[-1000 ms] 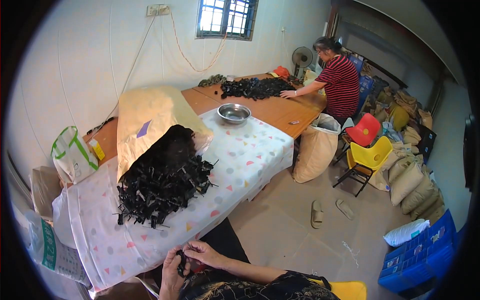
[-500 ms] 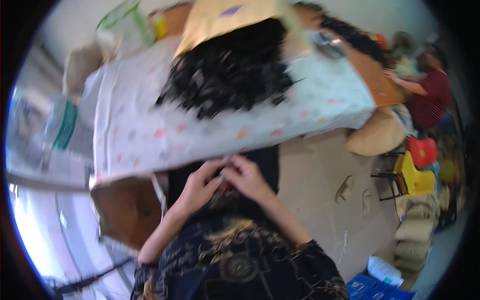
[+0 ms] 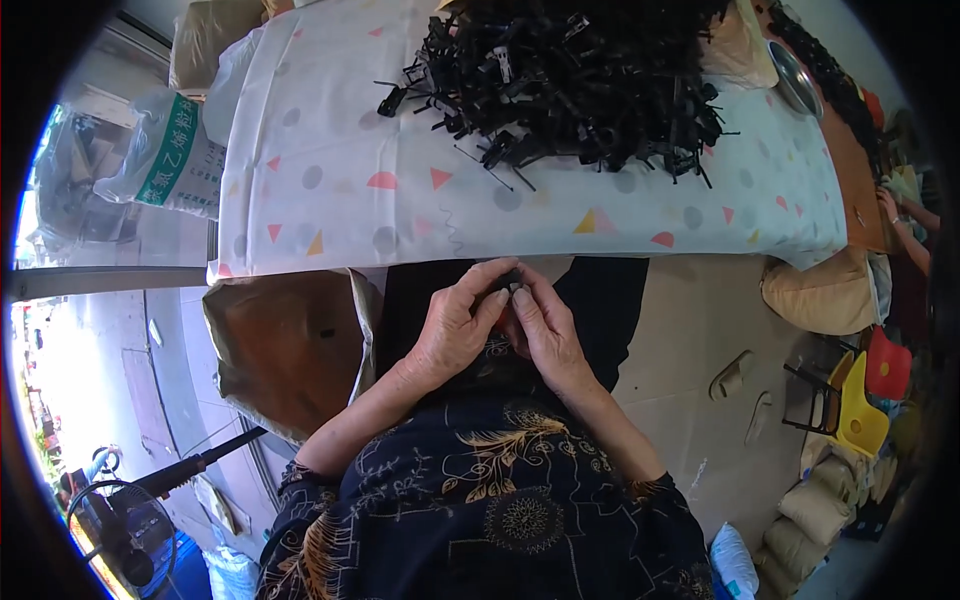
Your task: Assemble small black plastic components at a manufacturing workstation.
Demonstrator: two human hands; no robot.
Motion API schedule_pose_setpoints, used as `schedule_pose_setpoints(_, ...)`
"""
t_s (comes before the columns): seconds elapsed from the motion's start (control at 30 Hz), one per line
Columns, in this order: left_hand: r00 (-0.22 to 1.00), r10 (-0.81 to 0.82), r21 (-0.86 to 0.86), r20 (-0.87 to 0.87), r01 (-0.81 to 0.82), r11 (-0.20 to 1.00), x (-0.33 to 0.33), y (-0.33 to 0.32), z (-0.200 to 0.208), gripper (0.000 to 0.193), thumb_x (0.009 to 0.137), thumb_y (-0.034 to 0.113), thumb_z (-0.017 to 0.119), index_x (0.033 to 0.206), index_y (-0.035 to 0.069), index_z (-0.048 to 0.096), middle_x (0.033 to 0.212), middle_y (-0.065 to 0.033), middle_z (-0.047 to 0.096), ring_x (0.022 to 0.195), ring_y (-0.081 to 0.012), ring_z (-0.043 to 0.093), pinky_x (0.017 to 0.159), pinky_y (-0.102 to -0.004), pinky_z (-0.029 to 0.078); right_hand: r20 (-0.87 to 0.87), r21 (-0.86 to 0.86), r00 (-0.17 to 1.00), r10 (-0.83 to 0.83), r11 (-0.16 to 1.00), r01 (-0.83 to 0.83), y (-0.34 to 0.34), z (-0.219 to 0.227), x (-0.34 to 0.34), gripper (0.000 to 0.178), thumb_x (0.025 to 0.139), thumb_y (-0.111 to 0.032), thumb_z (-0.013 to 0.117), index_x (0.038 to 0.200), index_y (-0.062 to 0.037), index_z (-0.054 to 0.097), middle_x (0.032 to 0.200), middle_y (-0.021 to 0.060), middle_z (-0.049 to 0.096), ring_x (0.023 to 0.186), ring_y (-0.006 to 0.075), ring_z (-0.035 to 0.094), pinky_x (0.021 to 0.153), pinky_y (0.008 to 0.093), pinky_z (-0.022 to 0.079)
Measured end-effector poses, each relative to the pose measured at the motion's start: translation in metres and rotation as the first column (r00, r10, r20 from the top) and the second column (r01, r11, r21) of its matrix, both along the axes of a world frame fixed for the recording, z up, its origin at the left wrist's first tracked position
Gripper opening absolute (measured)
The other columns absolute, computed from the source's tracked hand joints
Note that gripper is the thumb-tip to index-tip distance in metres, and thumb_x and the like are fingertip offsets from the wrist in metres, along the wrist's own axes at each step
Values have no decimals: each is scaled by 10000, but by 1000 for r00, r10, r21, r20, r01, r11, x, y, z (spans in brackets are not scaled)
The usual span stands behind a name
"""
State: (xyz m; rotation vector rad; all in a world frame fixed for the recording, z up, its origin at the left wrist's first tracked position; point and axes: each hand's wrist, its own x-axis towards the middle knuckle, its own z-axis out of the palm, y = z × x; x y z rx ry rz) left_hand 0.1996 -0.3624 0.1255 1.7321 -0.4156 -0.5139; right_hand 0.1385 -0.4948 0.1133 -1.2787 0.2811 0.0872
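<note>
**Close, fine work in a tight spot**

Left hand (image 3: pixel 452 325) and right hand (image 3: pixel 548 330) meet in front of the body, just short of the near edge of the bench (image 3: pixel 330 215). Both curl inward, thumbs and fingertips closed on one small black part (image 3: pixel 514 281). Fingers cover most of it; its full shape I cannot tell.

Handling, my judgement: light, hard, stiff, probably plastic and a little slick. Pieces in the black pile (image 3: pixel 590 90) on the bench show thin prongs; if this part has them too, those would bend or snap first. Best hold is likely the thickest section, thumb against fingertip, little force. Pile looks tangled; a piece tugged by its prong could drag neighbours along.

Edges: bench rim runs across just beyond the fingertips. A forward reach would probably need both hands raised to pass it. On the left, an open sack (image 3: pixel 363 322) stands close beside the left forearm (image 3: pixel 375 405), mouth upward; its rim could brush the wrist. On the right, tiled floor (image 3: pixel 690 330) stretches from the right leg (image 3: pixel 605 300) to the sandals (image 3: pixel 732 376): widest room, and it favours the right arm.
</note>
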Motion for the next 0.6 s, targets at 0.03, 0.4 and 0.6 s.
schedule_pose_setpoints(0.03, 998, 4, 2, 62, -4, 1000, 0, -2, -1, 329, 909, -2, 529, 1237, 20, 523, 867, -94, 651, 725, -105, 609, 659, -258, 515, -4, -1, 1000, 2, 1000, -2, 0, -1, 1, 461, 1007, -337, 430, 1342, -21, 410, 683, -42, 461, 541, 22, 385, 467, 170, 283)
schedule_pose_setpoints(0.4, 960, 47, 33, 275, -58, 998, 1, -1, -2, 330, 858, -52, 556, 1181, 8, 585, 981, -142, 653, 886, -182, 645, 780, -276, 505, -1, 124, 999, 37, 992, -36, 2, -12, 8, 374, 999, -156, 448, 1355, -47, 405, 739, -27, 466, 581, 36, 411, 498, 187, 341)
schedule_pose_setpoints(0.6, 904, 105, 104, 415, -161, 982, 4, 31, 9, 283, 846, -52, 563, 1121, 3, 603, 1016, -176, 649, 910, -267, 661, 767, -313, 521, 114, -12, 964, 242, 970, -242, 17, -14, 32, 315, 997, -194, 474, 1288, -74, 482, 641, -72, 424, 511, 32, 375, 465, 186, 333)
